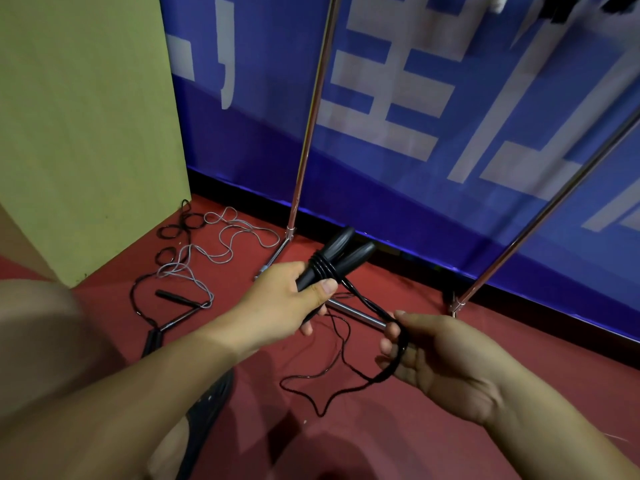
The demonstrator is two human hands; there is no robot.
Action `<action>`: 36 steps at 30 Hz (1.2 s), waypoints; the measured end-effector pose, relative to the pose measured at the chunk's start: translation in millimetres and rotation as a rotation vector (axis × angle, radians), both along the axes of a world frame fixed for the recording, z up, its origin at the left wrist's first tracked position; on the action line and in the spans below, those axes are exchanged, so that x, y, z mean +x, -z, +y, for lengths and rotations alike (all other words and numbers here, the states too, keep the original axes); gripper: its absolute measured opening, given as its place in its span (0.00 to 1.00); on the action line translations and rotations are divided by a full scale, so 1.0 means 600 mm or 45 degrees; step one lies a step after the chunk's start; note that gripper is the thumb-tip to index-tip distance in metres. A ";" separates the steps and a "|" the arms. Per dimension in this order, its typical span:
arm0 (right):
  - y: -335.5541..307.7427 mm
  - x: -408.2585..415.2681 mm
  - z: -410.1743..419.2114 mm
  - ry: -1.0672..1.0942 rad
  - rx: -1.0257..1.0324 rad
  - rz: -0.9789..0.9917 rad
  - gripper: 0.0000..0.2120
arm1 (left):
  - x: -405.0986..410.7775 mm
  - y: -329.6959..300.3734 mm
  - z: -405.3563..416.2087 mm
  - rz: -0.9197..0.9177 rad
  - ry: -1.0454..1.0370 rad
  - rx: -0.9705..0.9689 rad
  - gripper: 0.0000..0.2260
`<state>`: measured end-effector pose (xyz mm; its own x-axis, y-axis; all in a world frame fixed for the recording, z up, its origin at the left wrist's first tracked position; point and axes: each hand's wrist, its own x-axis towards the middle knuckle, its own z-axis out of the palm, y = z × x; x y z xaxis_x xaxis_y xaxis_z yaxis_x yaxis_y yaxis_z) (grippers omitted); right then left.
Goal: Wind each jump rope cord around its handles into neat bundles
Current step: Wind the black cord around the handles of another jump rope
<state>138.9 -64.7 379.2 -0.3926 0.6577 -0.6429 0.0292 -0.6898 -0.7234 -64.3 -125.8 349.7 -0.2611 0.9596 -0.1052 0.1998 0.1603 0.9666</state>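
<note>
Your left hand (pixel 289 299) clamps both handles (pixel 334 259) together so the wraps stay tight; your right hand (pixel 440 362), just beside it, pinches the slack cord (pixel 367 308), feeding the next turn.

One head-worn wide-angle view looks forward and down, close over the red floor (pixel 433 427) toward a blue banner (pixel 450 98).

- The lower ends of the black handles (pixel 332 258) are hidden inside the left hand (pixel 287 299).
- The blue banner (pixel 450 116) is blurred, its white characters cut by the upper edge.
- The tangled ropes (pixel 194 251) on the floor: which cord belongs to which handle is unclear.
</note>
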 end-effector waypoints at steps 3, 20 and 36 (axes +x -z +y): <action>-0.005 -0.005 -0.004 -0.026 -0.010 0.040 0.06 | -0.006 0.004 0.001 0.021 -0.052 -0.004 0.06; 0.005 -0.006 -0.007 -0.508 0.748 -0.303 0.07 | -0.002 0.021 0.009 0.500 0.095 -0.062 0.09; 0.022 -0.019 0.010 -0.711 1.935 -1.132 0.15 | -0.001 0.014 -0.002 0.912 0.472 -0.184 0.14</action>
<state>127.2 -58.6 366.0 -0.6597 0.7262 0.1936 0.6714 0.6852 -0.2823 -65.0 -127.1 341.5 0.0197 0.9865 -0.1626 0.8255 0.0757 0.5593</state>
